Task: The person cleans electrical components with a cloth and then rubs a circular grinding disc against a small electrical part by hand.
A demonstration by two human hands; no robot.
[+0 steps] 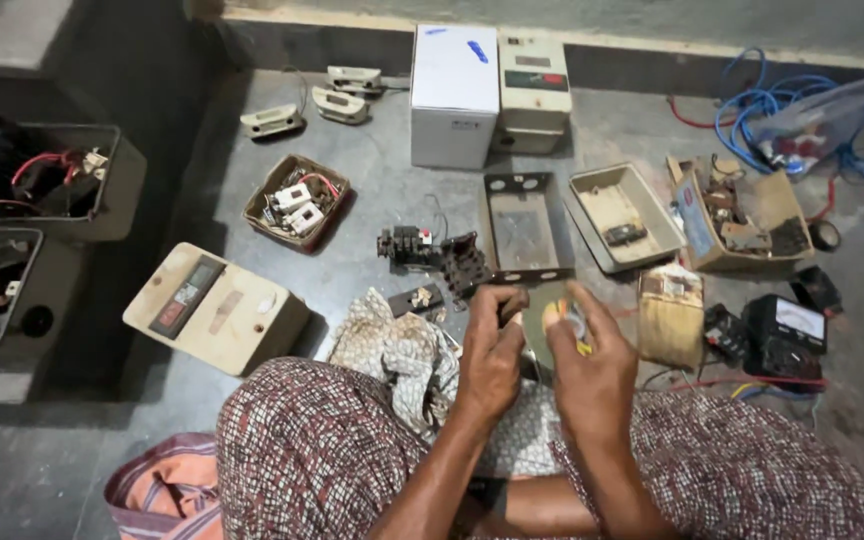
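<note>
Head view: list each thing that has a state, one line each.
Left hand: closed on a small dark part.
Right hand: fingers pinching a small yellowish piece.
Metal frame: open, hollow.
Beige tray: open, one dark part inside.
Cardboard box: open, full of parts.
White box: shut, upright.
Beige cover: lying flat, tilted.

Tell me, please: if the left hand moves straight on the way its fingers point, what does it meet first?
Probably the open dark metal box on the floor, just beyond the left hand. The black electrical part lies slightly left of that line; depth is unclear from one view.
</note>
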